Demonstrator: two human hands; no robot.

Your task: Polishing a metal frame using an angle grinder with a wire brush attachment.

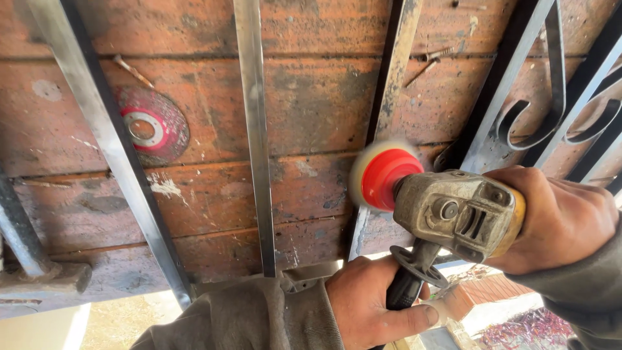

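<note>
I'm seeing the red disc (383, 176) blurring, half hiding the metal bar (389, 97) it is touching. My right hand (557, 217) is clamping the worn grey grinder (457, 210), my left hand (369, 308) gripping its black side handle (408, 285), above the wooden table (311, 110).

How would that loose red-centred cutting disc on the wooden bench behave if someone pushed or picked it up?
The cutting disc lies flat on the wooden bench, so it would likely slide, not roll. It looks thin and light for its width, probably stiff but brittle. Its worn, dusty face suggests a rough grip, not a slippery one.

Worn plank workbench (311, 110): flat steel bars (256, 129), used cutting disc (153, 126), loose nails (133, 70), hammer (32, 259).
</note>
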